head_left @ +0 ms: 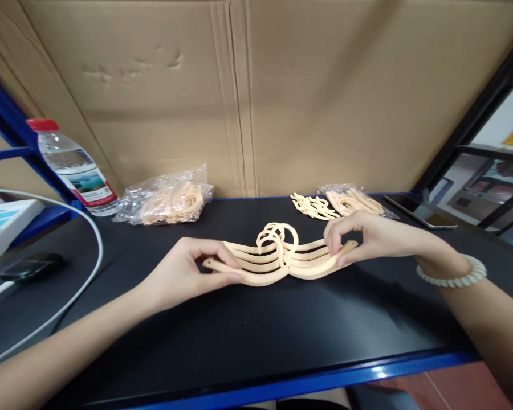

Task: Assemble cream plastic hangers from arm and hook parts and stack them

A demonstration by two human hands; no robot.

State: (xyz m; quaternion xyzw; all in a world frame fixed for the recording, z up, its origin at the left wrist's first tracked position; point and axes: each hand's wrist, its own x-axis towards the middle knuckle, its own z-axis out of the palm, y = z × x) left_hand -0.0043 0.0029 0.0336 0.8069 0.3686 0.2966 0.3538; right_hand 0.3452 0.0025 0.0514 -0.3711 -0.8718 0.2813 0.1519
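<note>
Several small beige hangers (pixel 263 279) stand in a row at the middle of the black table, their curved hooks (pixel 277 233) crossing one another at the top. My left hand (pixel 192 267) pinches the left arm of the nearest hanger between thumb and fingers. At its other end, my right hand (pixel 350 239) grips the right arm, thumb in front and fingers over the top. The hangers behind lie between my two hands; how their ends touch my fingers is partly hidden.
Behind are a clear bag of beige pieces (pixel 175 202), loose beige pieces (pixel 314 206), another bag (pixel 354 200) and a dark flat device (pixel 419 212). At left stand a water bottle (pixel 79 171), a white cable (pixel 94 228) and a black object (pixel 32 266). Cardboard (pixel 325 85) walls the back.
</note>
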